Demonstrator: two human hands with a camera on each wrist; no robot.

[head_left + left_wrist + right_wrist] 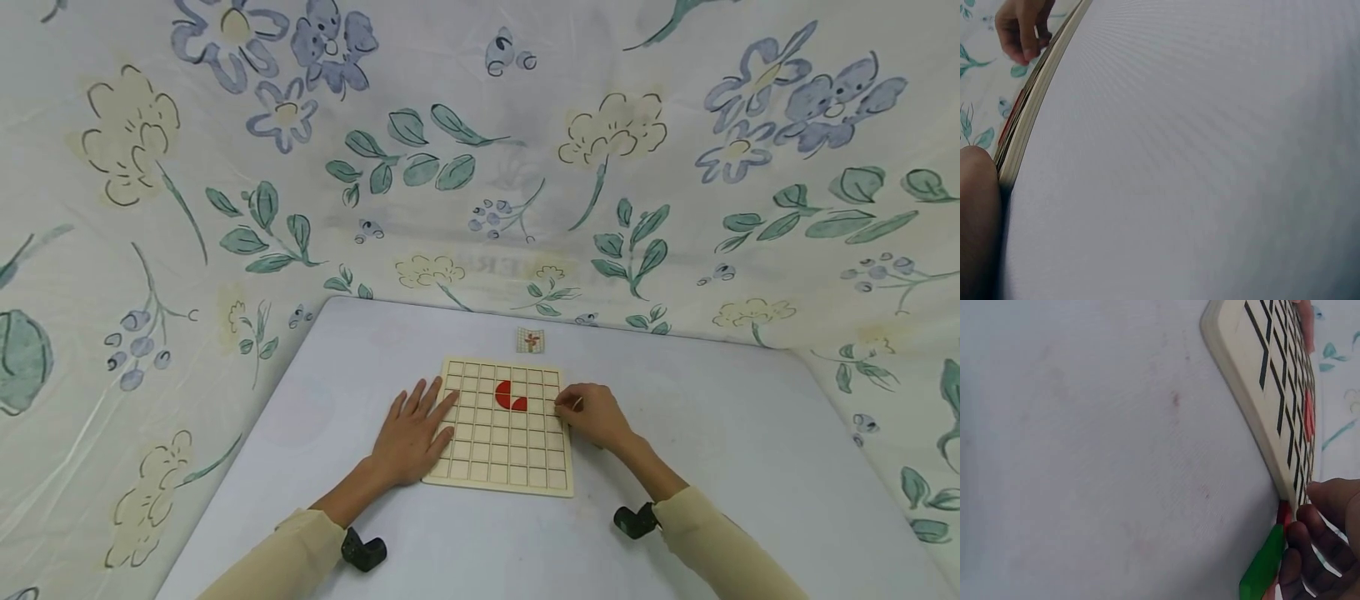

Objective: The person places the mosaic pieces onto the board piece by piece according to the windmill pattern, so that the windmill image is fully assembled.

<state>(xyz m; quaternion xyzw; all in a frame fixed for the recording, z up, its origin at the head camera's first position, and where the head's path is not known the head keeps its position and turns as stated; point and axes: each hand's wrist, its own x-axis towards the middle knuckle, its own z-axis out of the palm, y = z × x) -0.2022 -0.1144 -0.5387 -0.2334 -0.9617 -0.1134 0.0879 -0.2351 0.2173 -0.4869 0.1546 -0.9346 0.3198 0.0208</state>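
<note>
A square, cream grid board (497, 492) lies on the table, with red curved pieces (504, 395) in its upper middle cells. My left hand (408, 435) rests spread on the board's left edge, fingers straight. At the right edge my right hand (596, 414) has thumb and index finger brought together, touching or just over the rim. Whether a small piece sits between those fingertips is hidden. In the right wrist view a green block (1262, 569) and a dark red piece (1283, 512) lie on the table beneath the right hand (1329, 540), beside the board (1254, 412).
A small card (530, 340) with a red pinwheel-like figure on a grid lies beyond the board. The white table (720, 433) meets a flower-patterned cloth (465, 208) at the back and sides. Dark devices (636, 521) are on both wrists.
</note>
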